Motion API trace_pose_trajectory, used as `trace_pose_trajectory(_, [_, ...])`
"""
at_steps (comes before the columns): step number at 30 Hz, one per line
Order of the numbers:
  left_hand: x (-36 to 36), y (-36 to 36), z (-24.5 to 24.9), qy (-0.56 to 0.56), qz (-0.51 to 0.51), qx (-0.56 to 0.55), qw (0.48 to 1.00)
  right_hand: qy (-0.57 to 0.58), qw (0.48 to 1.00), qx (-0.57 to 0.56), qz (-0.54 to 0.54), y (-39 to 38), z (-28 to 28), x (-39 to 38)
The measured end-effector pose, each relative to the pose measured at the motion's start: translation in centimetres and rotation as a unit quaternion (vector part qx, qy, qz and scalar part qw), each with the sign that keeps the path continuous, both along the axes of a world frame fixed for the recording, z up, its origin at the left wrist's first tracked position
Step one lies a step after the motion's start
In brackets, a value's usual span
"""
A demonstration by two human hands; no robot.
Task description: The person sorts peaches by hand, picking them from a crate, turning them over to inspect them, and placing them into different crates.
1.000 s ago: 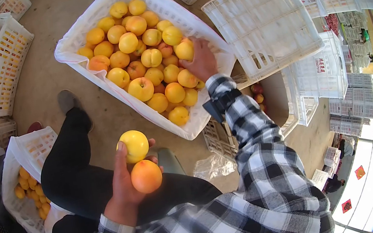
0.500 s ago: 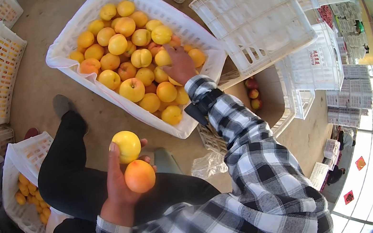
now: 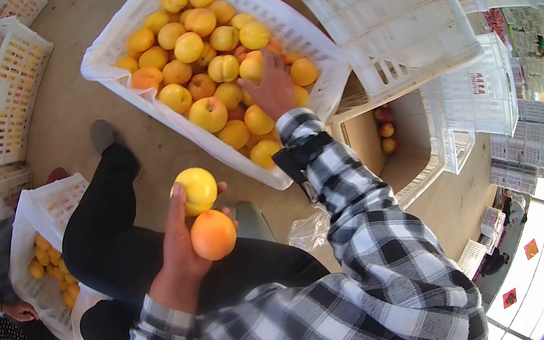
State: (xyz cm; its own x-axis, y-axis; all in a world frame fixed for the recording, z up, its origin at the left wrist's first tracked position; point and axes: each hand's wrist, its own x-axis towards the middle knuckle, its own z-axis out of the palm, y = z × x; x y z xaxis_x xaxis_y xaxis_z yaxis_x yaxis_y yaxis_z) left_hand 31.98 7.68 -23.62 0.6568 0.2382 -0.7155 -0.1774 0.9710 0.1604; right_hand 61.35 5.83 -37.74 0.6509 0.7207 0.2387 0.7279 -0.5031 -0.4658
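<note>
Curling half-closed, the left hand (image 3: pixel 181 252) is cradling a yellow fruit (image 3: pixel 198 191) and an orange fruit (image 3: pixel 213 235); the bent right hand (image 3: pixel 272 90) is touching a crated fruit (image 3: pixel 250 67), grip unclear.

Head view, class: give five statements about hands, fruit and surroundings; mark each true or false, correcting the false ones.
1. The left hand holds a yellow fruit and an orange fruit. True.
2. The right hand rests on a knee. False: it is at the fruit in the lined crate.
3. Reddish fruit lies in the brown-walled container. True.
4. The right sleeve is plain blue. False: it is black-and-white checked.
5. A dark strap circles the right wrist. True.
</note>
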Motion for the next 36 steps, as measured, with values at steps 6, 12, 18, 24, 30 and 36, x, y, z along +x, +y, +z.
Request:
trace_pose_trajectory(6, [0.2,-0.3,-0.2,-0.003,-0.013,0.012,1.000,0.158,0.987,0.013,0.026,-1.2,1.1,1.7])
trace_pose_trajectory(12, [0.1,-0.7,-0.3,0.014,-0.017,0.023,0.999,0.143,0.988,-0.009,0.061,-2.2,5.8,-1.3])
trace_pose_trajectory(18, [-0.2,-1.0,-0.6,0.002,-0.100,0.068,0.993,0.419,0.834,0.059,0.355,-5.7,12.5,-11.7])
trace_pose_trajectory(24, [0.2,-0.7,0.6,0.019,-0.099,0.078,0.992,0.239,0.965,0.105,0.026,-5.0,8.3,0.1])
trace_pose_trajectory(30, [-0.1,-0.6,0.2,-0.011,-0.117,0.077,0.990,-0.215,0.972,-0.098,0.002,-2.7,4.3,9.2])
trace_pose_trajectory(36, [-0.1,-0.7,-0.1,-0.023,-0.103,0.078,0.991,-0.293,0.898,-0.313,0.095,-0.5,3.3,8.6])
